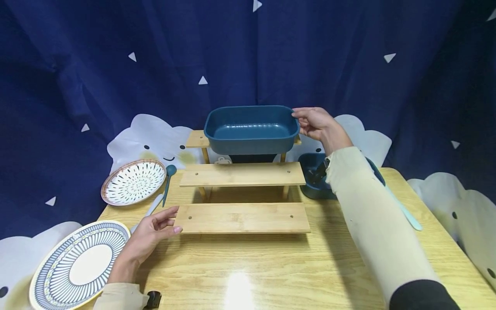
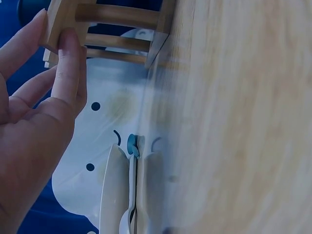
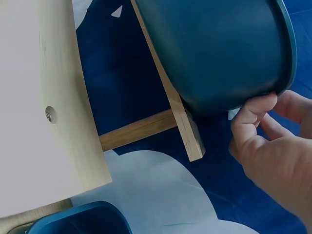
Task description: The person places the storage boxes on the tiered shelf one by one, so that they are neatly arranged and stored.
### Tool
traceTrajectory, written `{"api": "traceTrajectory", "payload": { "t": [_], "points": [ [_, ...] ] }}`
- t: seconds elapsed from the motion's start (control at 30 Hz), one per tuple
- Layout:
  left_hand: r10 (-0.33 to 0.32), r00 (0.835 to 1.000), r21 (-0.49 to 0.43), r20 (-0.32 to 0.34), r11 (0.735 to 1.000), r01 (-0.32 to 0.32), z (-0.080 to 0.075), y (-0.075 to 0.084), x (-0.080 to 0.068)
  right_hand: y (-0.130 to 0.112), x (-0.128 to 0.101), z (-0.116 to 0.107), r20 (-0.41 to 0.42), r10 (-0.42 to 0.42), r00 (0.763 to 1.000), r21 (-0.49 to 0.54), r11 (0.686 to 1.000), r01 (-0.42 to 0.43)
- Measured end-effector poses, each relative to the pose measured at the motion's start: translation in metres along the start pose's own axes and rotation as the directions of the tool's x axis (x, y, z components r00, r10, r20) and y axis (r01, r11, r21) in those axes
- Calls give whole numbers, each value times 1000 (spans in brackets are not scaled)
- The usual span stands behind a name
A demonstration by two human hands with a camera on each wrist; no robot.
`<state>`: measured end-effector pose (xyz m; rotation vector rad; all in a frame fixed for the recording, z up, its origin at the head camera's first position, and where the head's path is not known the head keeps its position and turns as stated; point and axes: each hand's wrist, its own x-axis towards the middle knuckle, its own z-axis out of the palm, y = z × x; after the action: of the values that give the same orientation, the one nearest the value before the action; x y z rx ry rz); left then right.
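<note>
A three-step wooden rack (image 1: 244, 217) stands on the table. On its top step sits a deep blue rectangular plastic basin (image 1: 252, 147), wider at the rim than at the base. My right hand (image 1: 317, 124) pinches the basin's rim at its right end, as the right wrist view also shows. Down at the lowest step, my left hand (image 1: 149, 234) grips the left end of the board between thumb and fingers. In the left wrist view, fingertips of the left hand (image 2: 48, 102) lie on both faces of that board.
A second blue basin (image 1: 317, 189) stands right of the rack, partly behind my right arm, with a dark object in it. A pale green utensil (image 1: 410, 217) lies beyond. Leftward are a speckled plate (image 1: 133, 183), a blue-patterned plate (image 1: 89, 265), a dark teal spoon (image 1: 168, 183) and a white utensil (image 1: 155, 204).
</note>
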<state>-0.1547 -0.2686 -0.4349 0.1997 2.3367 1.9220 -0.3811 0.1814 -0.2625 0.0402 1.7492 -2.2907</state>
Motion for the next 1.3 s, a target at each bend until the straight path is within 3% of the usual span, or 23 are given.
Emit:
{"api": "traceTrajectory", "payload": {
  "t": [0.53, 0.77, 1.0, 1.3],
  "points": [
    [16, 1000, -3, 12, 1000, -16, 1, -2, 2, 2, 0, -1, -53, -68, 996, -4, 998, 68],
    [-8, 1000, -4, -2, 1000, 8, -1, 0, 1, 4, -5, -6, -77, -67, 995, -36, 997, 65],
    [-18, 1000, -2, -16, 1000, 18, -4, -1, -2, 13, -9, -19, -96, -39, 995, -56, 998, 34],
    [-2, 1000, -5, -2, 1000, 2, -3, -1, 1, 31, -27, -50, -50, -53, 997, -25, 998, 52]
  ]
}}
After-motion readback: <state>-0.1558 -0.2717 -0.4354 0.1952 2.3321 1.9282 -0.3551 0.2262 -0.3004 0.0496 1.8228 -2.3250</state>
